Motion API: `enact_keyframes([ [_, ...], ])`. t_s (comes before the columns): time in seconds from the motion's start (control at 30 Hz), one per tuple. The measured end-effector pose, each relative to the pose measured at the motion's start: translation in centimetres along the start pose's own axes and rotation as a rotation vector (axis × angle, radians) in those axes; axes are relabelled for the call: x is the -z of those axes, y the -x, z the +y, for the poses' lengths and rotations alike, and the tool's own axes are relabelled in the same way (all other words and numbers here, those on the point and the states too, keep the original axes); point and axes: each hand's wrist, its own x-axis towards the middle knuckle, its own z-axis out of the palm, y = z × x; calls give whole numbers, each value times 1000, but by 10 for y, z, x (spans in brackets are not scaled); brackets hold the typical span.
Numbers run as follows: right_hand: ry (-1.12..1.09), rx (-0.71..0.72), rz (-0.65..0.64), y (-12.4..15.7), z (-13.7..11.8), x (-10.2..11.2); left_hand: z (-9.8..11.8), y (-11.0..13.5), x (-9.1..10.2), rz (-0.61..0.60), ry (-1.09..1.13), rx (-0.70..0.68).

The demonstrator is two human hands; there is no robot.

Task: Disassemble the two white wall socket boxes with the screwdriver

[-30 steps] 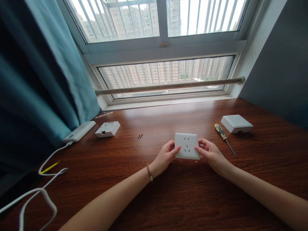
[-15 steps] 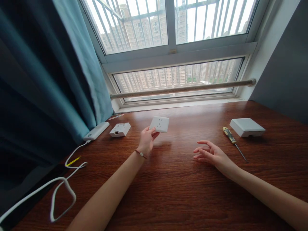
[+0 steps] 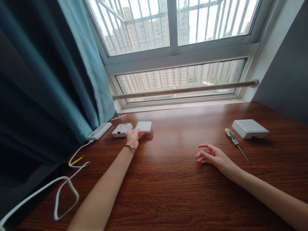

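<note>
Left hand [image 3: 132, 137] grasps the socket plate [image 3: 143, 126] — placing step, I judge; gentle release needed. My right hand [image 3: 209, 155] is empty.

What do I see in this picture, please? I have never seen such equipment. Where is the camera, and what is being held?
There is no machine here, only a person's bare left hand and right hand. The camera is worn on the head, so it looks forward and down.

The left hand holds a white socket plate, thumb on top. Whether the plate touches the brown table is hard to tell. The right hand is open and holds nothing.

On the left side lie a white block, two small screws and a white device with a white cable. On the right lie a screwdriver and a thick white box.
</note>
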Motion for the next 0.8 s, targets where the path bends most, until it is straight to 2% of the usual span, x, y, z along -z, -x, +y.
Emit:
enact_keyframes([
  [0.2, 16, 8, 5, 0, 0, 0, -4, -9, 6, 46, -47, 37],
  [0.4, 10, 7, 1, 0, -1, 0, -6, -13, 9, 92, -68, 15],
  [0.8, 23, 3, -2, 0, -4, -2, -3, -10, 4, 102, -186, 0],
])
